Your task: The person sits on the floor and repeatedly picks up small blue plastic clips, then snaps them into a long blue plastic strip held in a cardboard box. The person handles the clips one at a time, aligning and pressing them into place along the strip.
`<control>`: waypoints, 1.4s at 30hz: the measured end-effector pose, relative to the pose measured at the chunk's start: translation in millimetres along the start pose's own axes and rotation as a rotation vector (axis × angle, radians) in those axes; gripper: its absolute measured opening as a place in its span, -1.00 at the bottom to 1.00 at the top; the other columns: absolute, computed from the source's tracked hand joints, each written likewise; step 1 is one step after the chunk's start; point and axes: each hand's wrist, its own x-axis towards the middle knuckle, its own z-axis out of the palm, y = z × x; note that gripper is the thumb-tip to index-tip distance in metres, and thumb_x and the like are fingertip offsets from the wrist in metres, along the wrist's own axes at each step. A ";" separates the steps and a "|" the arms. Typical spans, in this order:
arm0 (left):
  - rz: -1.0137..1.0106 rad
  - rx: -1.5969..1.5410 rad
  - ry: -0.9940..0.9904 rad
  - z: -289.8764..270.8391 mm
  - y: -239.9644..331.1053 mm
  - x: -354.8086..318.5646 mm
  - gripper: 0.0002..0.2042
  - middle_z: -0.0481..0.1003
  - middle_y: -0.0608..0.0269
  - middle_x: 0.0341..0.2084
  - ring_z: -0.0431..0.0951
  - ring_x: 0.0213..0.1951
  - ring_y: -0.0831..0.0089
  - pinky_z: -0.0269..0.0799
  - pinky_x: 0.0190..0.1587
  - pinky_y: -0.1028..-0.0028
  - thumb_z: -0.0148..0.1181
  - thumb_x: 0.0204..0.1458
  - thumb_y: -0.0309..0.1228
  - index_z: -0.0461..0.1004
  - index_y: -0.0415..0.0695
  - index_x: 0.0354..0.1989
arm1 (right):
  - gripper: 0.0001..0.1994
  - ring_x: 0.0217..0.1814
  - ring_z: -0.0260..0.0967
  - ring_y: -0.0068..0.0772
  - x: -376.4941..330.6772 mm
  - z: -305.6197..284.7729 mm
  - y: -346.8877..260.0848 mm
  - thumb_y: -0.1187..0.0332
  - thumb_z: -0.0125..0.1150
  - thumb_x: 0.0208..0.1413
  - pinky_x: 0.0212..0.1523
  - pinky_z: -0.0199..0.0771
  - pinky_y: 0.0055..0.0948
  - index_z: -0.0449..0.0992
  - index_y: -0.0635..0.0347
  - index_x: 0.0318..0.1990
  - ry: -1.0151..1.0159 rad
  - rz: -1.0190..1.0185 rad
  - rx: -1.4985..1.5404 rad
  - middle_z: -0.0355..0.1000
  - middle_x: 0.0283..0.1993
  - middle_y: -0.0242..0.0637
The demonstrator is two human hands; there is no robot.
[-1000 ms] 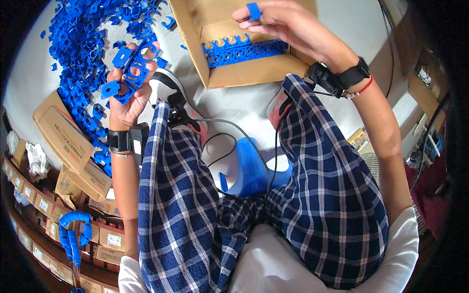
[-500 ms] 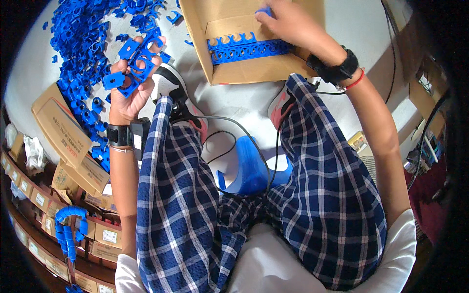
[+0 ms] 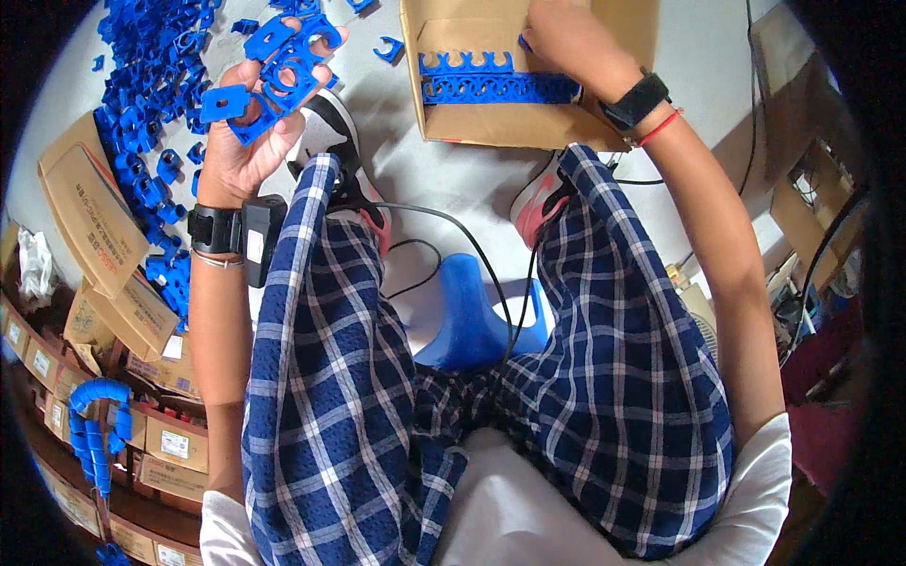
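Note:
My left hand is closed around several blue plastic pipe clips, their open rings and flat bases sticking out between the fingers. It is held up beside the loose pile, above my left shoe. My right hand reaches into an open cardboard box, fingers pinched. A small bit of a blue pipe clip shows at its fingertips; the rest is hidden by the hand. Inside the box, a long row of blue clips lies along the near wall, with a shorter row just behind it.
A big heap of loose blue clips spreads over the floor at left, with a stray clip near the box. Flattened cardboard and a shelf of small boxes stand lower left. A black cable runs between my legs across a blue stool.
My right hand has come down closer to the clip rows in the box. The left hand still holds its clips. The whole view has shifted slightly.

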 end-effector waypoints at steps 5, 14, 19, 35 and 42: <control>0.008 0.013 -0.002 -3.6 0.5 -4.7 -0.46 0.39 -0.04 0.22 0.53 0.12 0.13 0.54 -0.37 0.50 0.11 0.27 -0.17 0.22 -0.13 0.37 | -0.79 -0.33 0.54 0.18 0.0 -13.4 -6.0 0.33 0.16 0.08 -0.30 0.57 0.04 0.51 0.36 -0.34 -0.015 0.123 -0.039 0.53 -0.40 0.15; 0.047 -0.095 0.138 -6.7 6.3 -16.1 -0.42 0.10 -0.17 0.30 0.44 0.08 0.08 0.66 -0.48 0.47 0.25 0.10 -0.49 0.21 -0.15 0.31 | -0.86 -0.28 0.52 0.17 -5.3 -21.4 1.4 0.40 0.15 0.02 -0.21 0.52 0.05 0.53 0.27 -0.31 -0.062 -0.065 0.053 0.54 -0.37 0.09; 0.045 -0.048 0.094 -11.5 6.1 -16.2 -0.42 0.25 -0.13 0.29 0.48 0.13 0.07 0.58 -0.44 0.48 0.18 0.21 -0.31 0.17 -0.12 0.37 | -0.81 -0.19 0.57 0.07 6.5 0.2 6.2 0.41 0.17 0.07 -0.11 0.58 -0.11 0.65 0.32 -0.27 -0.115 -0.093 -0.020 0.57 -0.28 0.12; 0.042 -0.048 0.189 -5.2 5.8 -19.2 -0.38 -0.01 -0.17 0.41 0.45 0.11 0.07 0.63 -0.48 0.48 0.25 0.12 -0.46 0.17 -0.11 0.37 | -0.82 -0.19 0.57 0.14 -7.9 -10.8 -4.5 0.38 0.18 0.02 -0.17 0.58 -0.04 0.66 0.22 -0.28 -0.254 -0.054 0.063 0.57 -0.28 0.09; 0.043 -0.013 0.202 -4.3 6.3 -20.3 -0.37 0.03 -0.15 0.38 0.43 0.09 0.10 0.58 -0.48 0.49 0.25 0.12 -0.44 0.16 -0.11 0.37 | -0.81 -0.17 0.56 0.16 -9.7 -7.7 -6.3 0.39 0.15 0.03 -0.13 0.57 -0.01 0.64 0.21 -0.25 -0.194 -0.028 0.042 0.57 -0.26 0.09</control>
